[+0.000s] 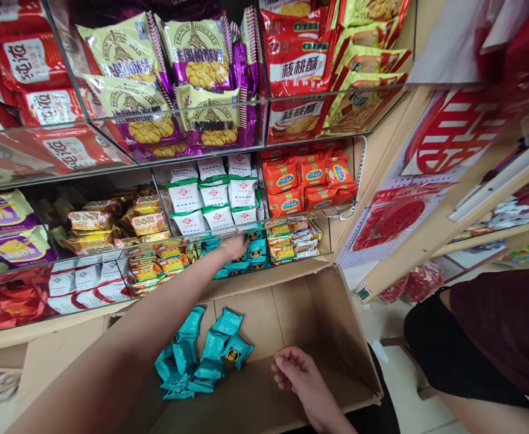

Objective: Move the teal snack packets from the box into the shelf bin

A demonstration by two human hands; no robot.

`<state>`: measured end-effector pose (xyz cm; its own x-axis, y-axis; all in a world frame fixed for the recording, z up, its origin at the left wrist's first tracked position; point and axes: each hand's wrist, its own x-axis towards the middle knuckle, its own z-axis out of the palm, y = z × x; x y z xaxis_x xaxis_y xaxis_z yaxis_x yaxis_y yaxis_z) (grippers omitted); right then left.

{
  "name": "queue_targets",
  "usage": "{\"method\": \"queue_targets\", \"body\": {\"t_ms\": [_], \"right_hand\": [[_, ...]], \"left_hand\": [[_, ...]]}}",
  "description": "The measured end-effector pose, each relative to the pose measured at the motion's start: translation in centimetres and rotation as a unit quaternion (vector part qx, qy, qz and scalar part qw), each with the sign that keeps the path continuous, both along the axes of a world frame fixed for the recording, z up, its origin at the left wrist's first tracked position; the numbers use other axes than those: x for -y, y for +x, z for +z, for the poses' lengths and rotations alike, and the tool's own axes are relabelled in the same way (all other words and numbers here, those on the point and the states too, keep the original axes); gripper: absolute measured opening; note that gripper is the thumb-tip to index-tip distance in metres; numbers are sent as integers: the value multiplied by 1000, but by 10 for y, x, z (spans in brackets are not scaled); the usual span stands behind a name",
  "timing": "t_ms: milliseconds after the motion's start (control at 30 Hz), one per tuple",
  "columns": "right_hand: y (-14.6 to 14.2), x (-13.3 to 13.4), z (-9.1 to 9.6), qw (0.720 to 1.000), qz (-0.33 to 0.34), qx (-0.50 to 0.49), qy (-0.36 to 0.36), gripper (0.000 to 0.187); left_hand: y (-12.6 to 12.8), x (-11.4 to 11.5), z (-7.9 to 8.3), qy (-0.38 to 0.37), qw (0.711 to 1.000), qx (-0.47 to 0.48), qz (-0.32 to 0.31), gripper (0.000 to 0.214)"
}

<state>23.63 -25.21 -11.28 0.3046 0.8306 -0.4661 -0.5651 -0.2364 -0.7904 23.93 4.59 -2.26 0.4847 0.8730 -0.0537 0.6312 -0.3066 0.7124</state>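
Observation:
My left hand [234,246] reaches into the lowest shelf row, among small teal snack packets [257,248] stacked behind a clear front. Its fingers are mostly hidden, so whether a packet is in them does not show. Below the shelf stands an open cardboard box [336,313]. A loose pile of the same teal packets [213,345] lies on the left side of its bottom. Over the box's right half hovers my right hand [294,369], apart from the pile. Its fingers are curled in against the thumb, and nothing shows in them.
White packets with green edges [216,196] and red packets [285,175] fill the row above. Larger biscuit packs [205,54] sit in the upper clear bins. To the right, a person in dark clothes [494,325] is close by, beside a wooden shelf post [382,126].

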Motion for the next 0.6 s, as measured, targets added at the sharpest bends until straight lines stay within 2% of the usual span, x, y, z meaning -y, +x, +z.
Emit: {"method": "queue_targets", "body": {"t_ms": [100,200,300,333,367,433,467,533,600], "right_hand": [[0,1,2,1000,-3,6,-1,32],[0,1,2,1000,-8,11,-2,32],[-1,2,0,1000,-9,15,-6,30],[-2,2,-1,1000,-8,15,-7,30],[-2,2,-2,1000,-7,14,-8,29],[-3,1,-5,1000,-3,5,-8,29],[-4,1,-6,1000,0,-1,-8,29],[-5,0,-9,1000,7,-8,-11,30],[-6,-1,-11,1000,13,-6,-14,31]], "left_hand": [[-6,7,7,30,997,-47,-48,31],[-24,29,24,59,992,-67,-90,32],[-60,73,43,90,983,-54,-152,28],[-75,92,44,101,976,-44,-188,27],[-92,110,42,118,957,-40,-260,27],[-124,141,21,96,913,-66,-392,31],[-138,152,3,70,900,-85,-422,34],[-159,163,-44,47,894,-128,-426,49],[-171,162,-92,62,896,-215,-384,66]]}}
